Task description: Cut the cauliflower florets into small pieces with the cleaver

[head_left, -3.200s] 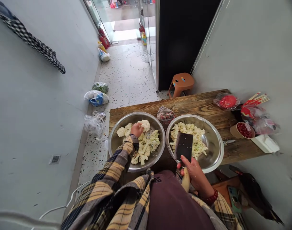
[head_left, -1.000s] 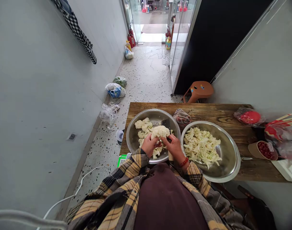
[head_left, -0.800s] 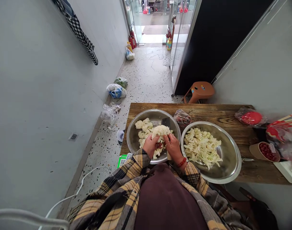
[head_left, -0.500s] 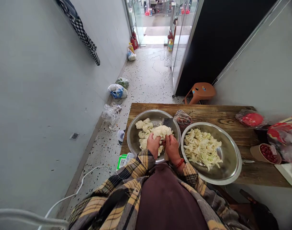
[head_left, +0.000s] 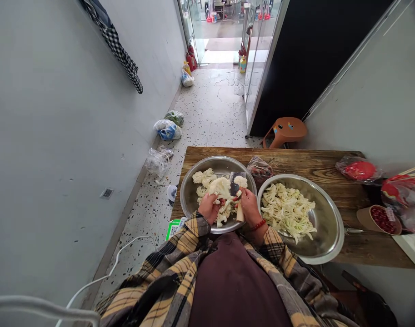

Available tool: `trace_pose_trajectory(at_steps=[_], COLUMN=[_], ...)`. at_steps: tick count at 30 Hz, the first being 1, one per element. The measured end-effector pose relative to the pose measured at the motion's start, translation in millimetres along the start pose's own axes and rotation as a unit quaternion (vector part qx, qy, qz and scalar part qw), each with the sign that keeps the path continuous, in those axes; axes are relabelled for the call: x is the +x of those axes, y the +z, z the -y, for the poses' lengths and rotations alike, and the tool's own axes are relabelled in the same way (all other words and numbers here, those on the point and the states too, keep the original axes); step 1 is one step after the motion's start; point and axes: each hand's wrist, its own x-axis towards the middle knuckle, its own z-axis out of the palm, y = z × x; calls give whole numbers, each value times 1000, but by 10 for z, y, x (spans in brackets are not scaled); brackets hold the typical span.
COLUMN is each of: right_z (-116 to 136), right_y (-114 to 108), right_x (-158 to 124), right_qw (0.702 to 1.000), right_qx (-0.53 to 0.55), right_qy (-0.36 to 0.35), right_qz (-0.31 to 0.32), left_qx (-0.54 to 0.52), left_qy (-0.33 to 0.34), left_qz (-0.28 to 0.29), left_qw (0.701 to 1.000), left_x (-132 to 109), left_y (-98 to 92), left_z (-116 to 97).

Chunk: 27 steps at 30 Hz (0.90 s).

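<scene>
Over the left metal basin, my left hand is closed around a large piece of cauliflower. My right hand grips a cleaver by its wooden handle, with the dark blade pointing away from me. A small floret is at the blade, by my right fingertips; whether they pinch it I cannot tell. More cauliflower florets lie in this basin, partly hidden under my hands. To the right, a second metal basin holds a heap of cut cauliflower.
Behind the basins on the wooden table lies a bag of dark red items. A paper tub of red beans and a red wrapped packet are at the right. An orange stool stands beyond the table.
My hands have moved apart. A small floret now shows separate from the large cauliflower piece, over by the blade. The cleaver's handle has come into clearer view.
</scene>
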Motion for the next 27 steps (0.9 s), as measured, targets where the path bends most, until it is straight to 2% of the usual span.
trace_pose_trajectory(at_steps=[4,8,10,13,15,19,21,24,27], right_z=[0,-20,3,65,90,53,2,-80,-147], right_y=[-63,-57,-25,46,95,180,217,261,274], right_x=[28,-3,-68,-184,-239,-278,-283,-292,-296], right_qw=[1000,996,994,984,978,976,985,996,997], right_qx=[-19,-55,-78,-133,-160,-171,-139,-56,-25], right_qy=[19,35,23,-36,-80,-131,-101,-26,-22], right_qz=[8,54,79,111,104,37,30,58,64], left_qx=[-13,14,36,88,128,183,196,201,208], left_qy=[-17,-2,16,58,93,152,158,149,146], left_qz=[-9,-17,-20,-13,-7,-28,-33,-36,-22], left_qw=[1000,1000,999,994,987,971,967,968,967], left_x=[-24,-46,-56,-71,-83,-105,-113,-120,-134], left_y=[-149,-153,-128,-91,-70,-34,-24,-27,-33], left_z=[-46,-45,-30,21,60,95,89,88,107])
